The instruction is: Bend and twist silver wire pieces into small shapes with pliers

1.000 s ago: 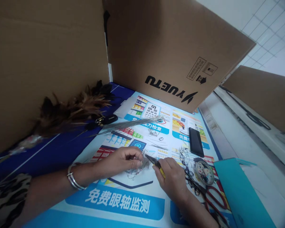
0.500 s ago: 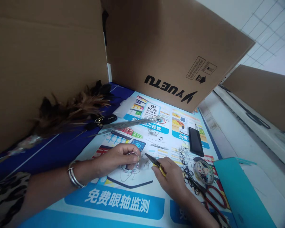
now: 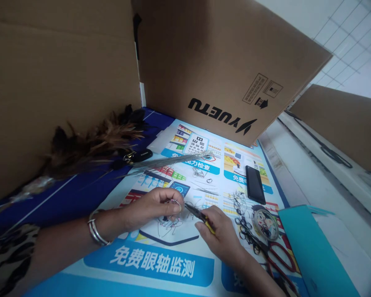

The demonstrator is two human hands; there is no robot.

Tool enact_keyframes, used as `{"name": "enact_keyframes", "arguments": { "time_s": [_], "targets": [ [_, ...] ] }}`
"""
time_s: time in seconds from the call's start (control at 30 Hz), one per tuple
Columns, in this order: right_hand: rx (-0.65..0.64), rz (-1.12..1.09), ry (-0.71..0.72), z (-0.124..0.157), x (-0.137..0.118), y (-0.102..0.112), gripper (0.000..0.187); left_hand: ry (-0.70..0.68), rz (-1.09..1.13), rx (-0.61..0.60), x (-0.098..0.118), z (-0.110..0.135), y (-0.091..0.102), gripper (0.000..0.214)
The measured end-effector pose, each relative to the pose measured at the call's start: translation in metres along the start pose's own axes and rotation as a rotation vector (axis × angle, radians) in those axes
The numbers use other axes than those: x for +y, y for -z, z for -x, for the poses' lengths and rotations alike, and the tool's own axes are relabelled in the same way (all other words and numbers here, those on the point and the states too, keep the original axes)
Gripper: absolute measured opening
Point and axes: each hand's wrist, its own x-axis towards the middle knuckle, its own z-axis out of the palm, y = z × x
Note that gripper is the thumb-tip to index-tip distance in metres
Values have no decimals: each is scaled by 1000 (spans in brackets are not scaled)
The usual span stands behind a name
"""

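Note:
My left hand [image 3: 167, 204] is closed, pinching a small ring of thin wire [image 3: 174, 201] between thumb and fingers. In my right hand [image 3: 218, 231] is a pair of needle-nose pliers [image 3: 198, 212] with yellow-and-black handles. Their dark tips reach the right side of the wire ring, close to my left fingertips; whether the jaws grip the wire is too small to tell. Below my left hand lies a tangle of bent wire pieces [image 3: 168, 226] on the printed sheet [image 3: 185, 239].
A bundle of straight wires [image 3: 176, 160] lies behind my hands. On the right are a black phone [image 3: 255, 184], small black rings [image 3: 245, 231], a round clear container [image 3: 266, 222], red-handled scissors [image 3: 281, 258] and a teal box [image 3: 315, 247]. Feathers [image 3: 95, 140] lie left; a cardboard box [image 3: 222, 70] stands behind.
The pliers in my right hand have moved left, and their tips have come up to the wire ring. My left hand has barely shifted and still pinches the ring.

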Motion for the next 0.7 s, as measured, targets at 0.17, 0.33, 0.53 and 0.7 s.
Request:
{"name": "enact_keyframes", "arguments": {
  "time_s": [0.17,0.33,0.53,0.7],
  "targets": [
    [14,4,24,-1,2,-1,18,-8,-19,3,1,0,0,20],
    [10,-14,27,0,3,-3,18,4,-34,-28,3,0,0,18],
    [-25,-2,-36,-1,-1,-4,13,8,1,10,0,0,-1,16],
    [41,-31,-79,-1,2,-4,14,-9,17,104,-2,-2,-4,18]
  ]
}}
